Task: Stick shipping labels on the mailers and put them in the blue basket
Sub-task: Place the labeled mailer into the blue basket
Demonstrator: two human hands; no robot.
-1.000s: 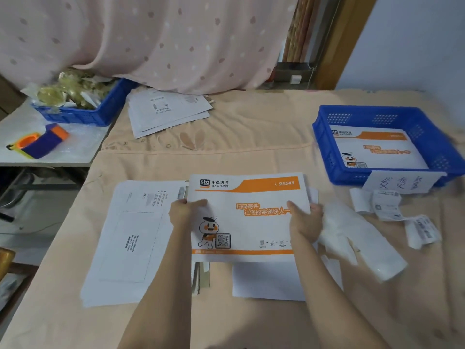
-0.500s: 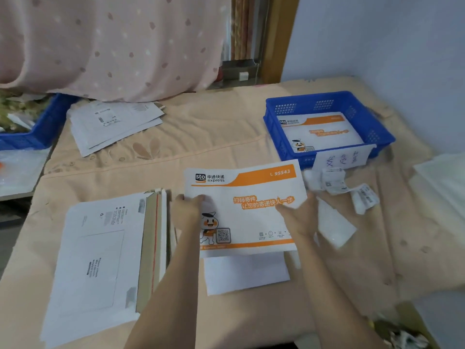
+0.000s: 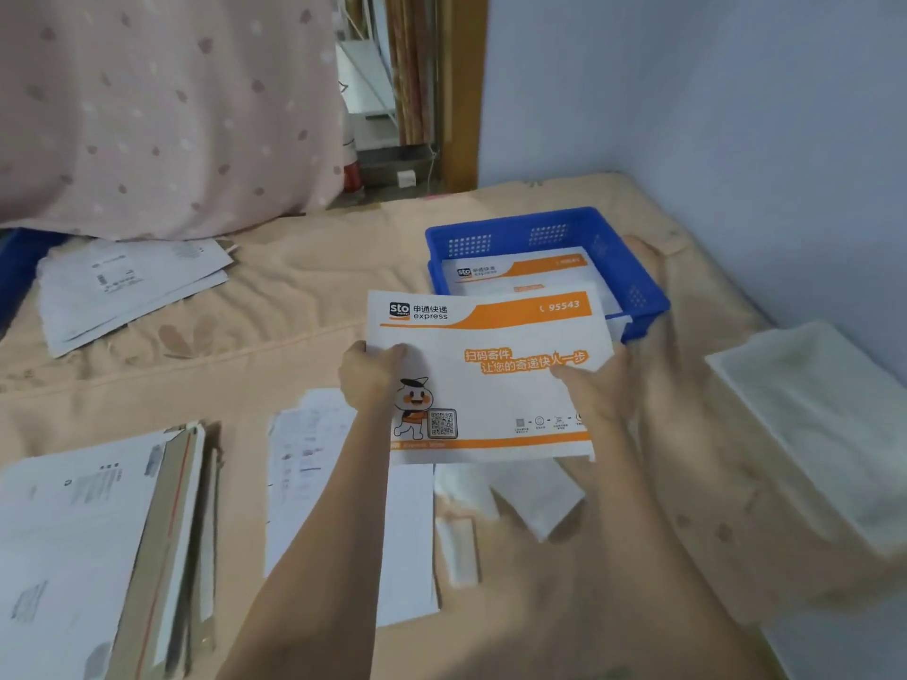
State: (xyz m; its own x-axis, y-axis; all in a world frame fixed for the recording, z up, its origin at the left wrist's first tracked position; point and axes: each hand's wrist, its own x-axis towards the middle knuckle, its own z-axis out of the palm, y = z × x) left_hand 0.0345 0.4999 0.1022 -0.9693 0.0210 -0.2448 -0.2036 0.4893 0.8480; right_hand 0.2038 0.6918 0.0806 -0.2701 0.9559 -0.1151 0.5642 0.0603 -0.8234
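I hold a white and orange STO express mailer (image 3: 491, 380) flat in the air with both hands, its far edge over the near rim of the blue basket (image 3: 491, 228). My left hand (image 3: 370, 375) grips its left edge, thumb on top. My right hand (image 3: 596, 390) grips its right edge. Another mailer of the same kind (image 3: 520, 272) lies inside the basket. A white sheet with printed labels (image 3: 314, 463) lies on the table under my left forearm.
A stack of blank mailers (image 3: 98, 542) sits at the near left. More envelopes (image 3: 127, 287) lie at the far left. Peeled backing strips (image 3: 535, 498) litter the cloth under the mailer. A white tray (image 3: 824, 434) stands at the right by the blue wall.
Both hands have lifted the mailer off the table and carried it forward and right toward the blue basket. The camera has swung to the right.
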